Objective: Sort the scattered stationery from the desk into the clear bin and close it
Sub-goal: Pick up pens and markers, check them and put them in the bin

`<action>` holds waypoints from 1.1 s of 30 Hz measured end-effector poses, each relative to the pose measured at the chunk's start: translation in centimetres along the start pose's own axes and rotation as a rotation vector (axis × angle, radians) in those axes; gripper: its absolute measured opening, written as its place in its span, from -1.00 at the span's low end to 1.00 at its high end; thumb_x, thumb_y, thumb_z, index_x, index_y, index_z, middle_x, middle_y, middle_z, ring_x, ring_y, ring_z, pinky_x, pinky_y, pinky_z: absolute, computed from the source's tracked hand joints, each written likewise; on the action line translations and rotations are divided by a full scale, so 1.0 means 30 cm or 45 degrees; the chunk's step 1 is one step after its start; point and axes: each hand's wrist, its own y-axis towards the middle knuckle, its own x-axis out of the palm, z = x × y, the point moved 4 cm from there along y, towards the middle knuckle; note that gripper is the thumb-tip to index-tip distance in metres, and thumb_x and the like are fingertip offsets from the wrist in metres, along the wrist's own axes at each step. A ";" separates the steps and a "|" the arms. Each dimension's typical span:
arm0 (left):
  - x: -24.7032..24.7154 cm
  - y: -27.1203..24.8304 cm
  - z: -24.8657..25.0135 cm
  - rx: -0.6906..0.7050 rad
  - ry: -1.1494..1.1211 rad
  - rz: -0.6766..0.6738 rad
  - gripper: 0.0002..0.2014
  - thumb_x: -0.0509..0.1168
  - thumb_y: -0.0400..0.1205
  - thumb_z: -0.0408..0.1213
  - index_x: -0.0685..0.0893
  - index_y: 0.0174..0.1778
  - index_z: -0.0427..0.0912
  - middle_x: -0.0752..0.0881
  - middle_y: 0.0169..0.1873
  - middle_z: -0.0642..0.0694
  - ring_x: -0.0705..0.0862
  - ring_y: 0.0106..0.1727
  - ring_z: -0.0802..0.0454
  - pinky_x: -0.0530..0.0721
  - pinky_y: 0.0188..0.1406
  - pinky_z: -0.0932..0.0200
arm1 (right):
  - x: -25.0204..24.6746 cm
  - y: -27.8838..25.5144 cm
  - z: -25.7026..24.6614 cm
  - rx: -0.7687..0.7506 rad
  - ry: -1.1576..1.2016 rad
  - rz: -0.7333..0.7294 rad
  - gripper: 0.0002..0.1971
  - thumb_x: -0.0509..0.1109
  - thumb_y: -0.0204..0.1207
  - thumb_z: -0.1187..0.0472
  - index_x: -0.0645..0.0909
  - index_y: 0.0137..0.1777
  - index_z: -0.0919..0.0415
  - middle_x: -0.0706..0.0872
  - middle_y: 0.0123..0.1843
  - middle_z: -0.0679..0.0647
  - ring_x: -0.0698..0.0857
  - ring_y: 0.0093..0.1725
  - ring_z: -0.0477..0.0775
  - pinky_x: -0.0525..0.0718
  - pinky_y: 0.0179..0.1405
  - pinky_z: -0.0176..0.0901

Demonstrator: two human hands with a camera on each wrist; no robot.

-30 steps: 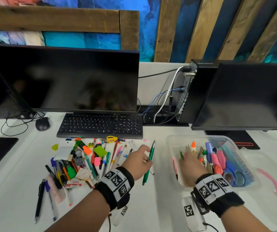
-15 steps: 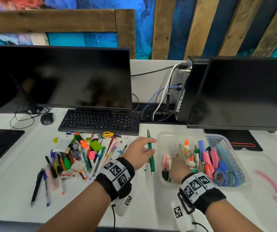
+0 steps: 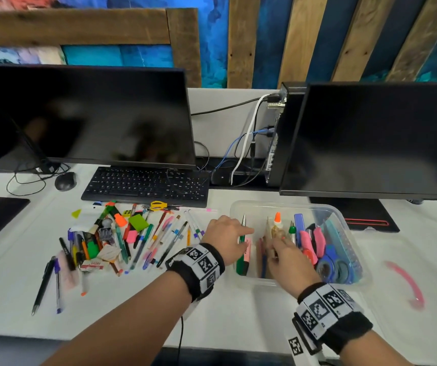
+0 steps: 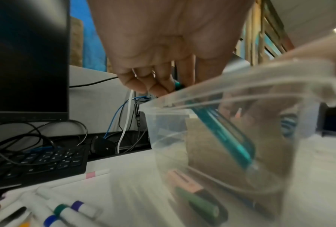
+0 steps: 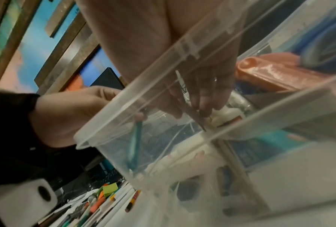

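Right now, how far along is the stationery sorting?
Partly done. The clear plastic bin already holds scissors, glue and markers. The left hand grips a green pen at the bin's left end; the right hand reaches among the contents. A large pile of pens and markers remains on the desk. The bin stands open.

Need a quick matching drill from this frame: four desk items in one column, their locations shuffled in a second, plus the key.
Items
1. green pen
2. blue scissors
3. yellow-handled scissors
4. black mouse

Places
A. on the desk just in front of the keyboard
B. held by the left hand, going into the clear bin
C. left of the keyboard
D. lying in the right part of the clear bin

Pairs: 1-B, 2-D, 3-A, 4-C
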 end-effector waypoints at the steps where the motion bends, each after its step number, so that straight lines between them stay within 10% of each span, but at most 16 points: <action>1: 0.009 -0.003 0.005 0.022 0.106 -0.007 -0.63 0.20 0.64 -0.17 0.57 0.38 0.12 0.65 0.19 0.00 0.41 0.35 -0.04 0.27 0.34 -0.01 | 0.001 0.001 0.001 0.012 0.019 -0.011 -0.73 0.23 0.56 0.31 0.55 0.23 0.12 0.57 0.30 0.04 0.64 0.18 0.06 0.60 0.19 -0.18; 6: 0.039 -0.004 0.038 0.093 0.489 -0.028 -0.70 0.19 0.61 -0.21 0.71 0.20 0.08 0.64 0.09 -0.04 0.37 0.33 -0.13 0.12 0.43 -0.14 | -0.003 -0.001 -0.001 0.082 0.091 -0.013 -0.62 0.20 0.57 0.33 0.41 0.38 0.12 0.63 0.25 0.10 0.71 0.10 0.11 0.63 0.00 -0.20; 12: 0.065 0.004 0.020 -0.003 0.415 -0.134 -0.66 0.15 0.65 -0.07 0.62 0.33 0.13 0.13 0.62 -0.14 -0.13 0.67 -0.17 -0.36 0.55 -0.32 | -0.007 -0.006 -0.001 0.089 0.082 0.003 -0.65 0.20 0.59 0.32 0.41 0.37 0.14 0.67 0.23 0.10 0.72 0.10 0.08 0.66 0.03 -0.20; 20: 0.028 -0.081 -0.053 0.052 -0.199 0.379 -0.71 0.20 0.66 -0.20 0.63 0.27 -0.12 0.53 0.31 -0.06 0.41 0.39 -0.02 0.38 0.43 0.05 | -0.009 0.001 -0.007 0.119 0.059 -0.080 -0.58 0.28 0.58 0.28 0.35 0.43 0.15 0.65 0.26 0.11 0.72 0.10 0.06 0.69 0.03 -0.22; 26: 0.030 -0.137 -0.214 -0.151 -0.233 0.370 -0.75 0.23 0.63 -0.20 0.65 0.20 -0.08 0.55 0.22 -0.01 0.43 0.31 0.01 0.40 0.38 0.09 | -0.014 0.028 -0.079 0.099 0.013 0.033 -0.63 0.30 0.58 0.19 0.48 0.38 0.16 0.52 0.36 0.08 0.47 0.36 0.09 0.46 0.41 -0.08; 33: -0.039 -0.184 -0.451 -0.362 -0.199 0.357 -0.77 0.24 0.62 -0.22 0.68 0.16 -0.07 0.57 0.24 -0.04 0.42 0.36 -0.06 0.37 0.40 0.13 | 0.020 0.101 -0.325 -0.060 0.020 0.087 -0.65 0.30 0.56 0.18 0.51 0.35 0.12 0.55 0.31 0.06 0.50 0.31 0.08 0.43 0.28 -0.12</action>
